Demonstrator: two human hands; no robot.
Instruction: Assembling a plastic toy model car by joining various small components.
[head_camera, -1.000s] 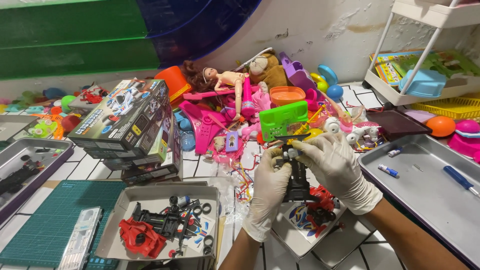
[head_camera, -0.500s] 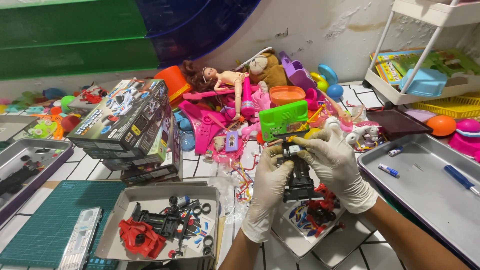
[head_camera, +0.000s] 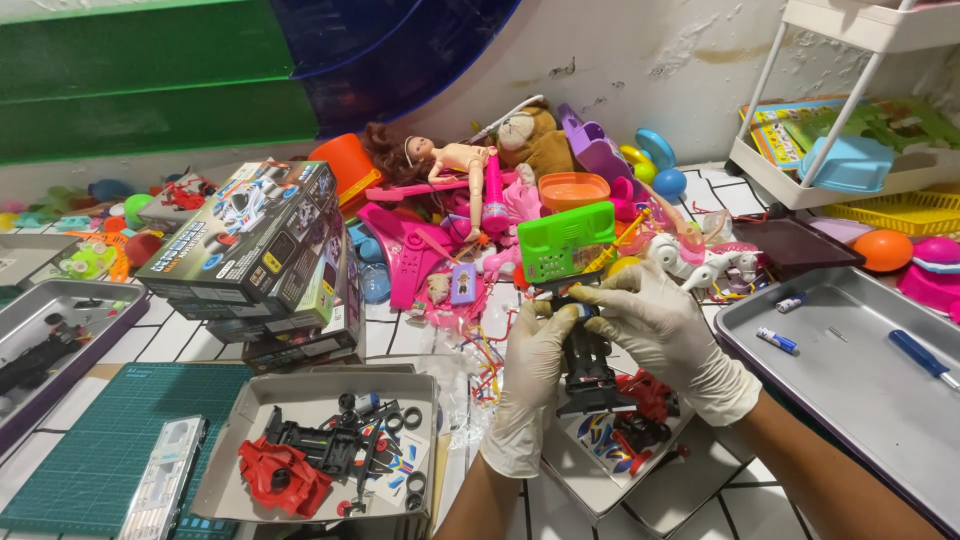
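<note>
Both of my hands wear white gloves and hold a black toy car chassis (head_camera: 588, 360) upright above an open cardboard box (head_camera: 600, 490). My left hand (head_camera: 530, 385) grips its left side. My right hand (head_camera: 672, 335) wraps over its top and right side. Red and black loose parts (head_camera: 645, 405) and a sticker sheet lie in the box under the chassis. Another box lid (head_camera: 250, 440) to the left holds a red car body (head_camera: 283, 478), a black frame and small wheels.
Stacked toy kit boxes (head_camera: 255, 250) stand at left. A heap of toys with a doll (head_camera: 440, 160), a teddy bear (head_camera: 535, 140) and a green plastic piece (head_camera: 565, 240) fills the back. A metal tray (head_camera: 860, 400) with pens lies right, a green cutting mat (head_camera: 110, 440) left.
My hands have turned the chassis slightly and shifted it a little to the right; my right hand now covers more of its top.
</note>
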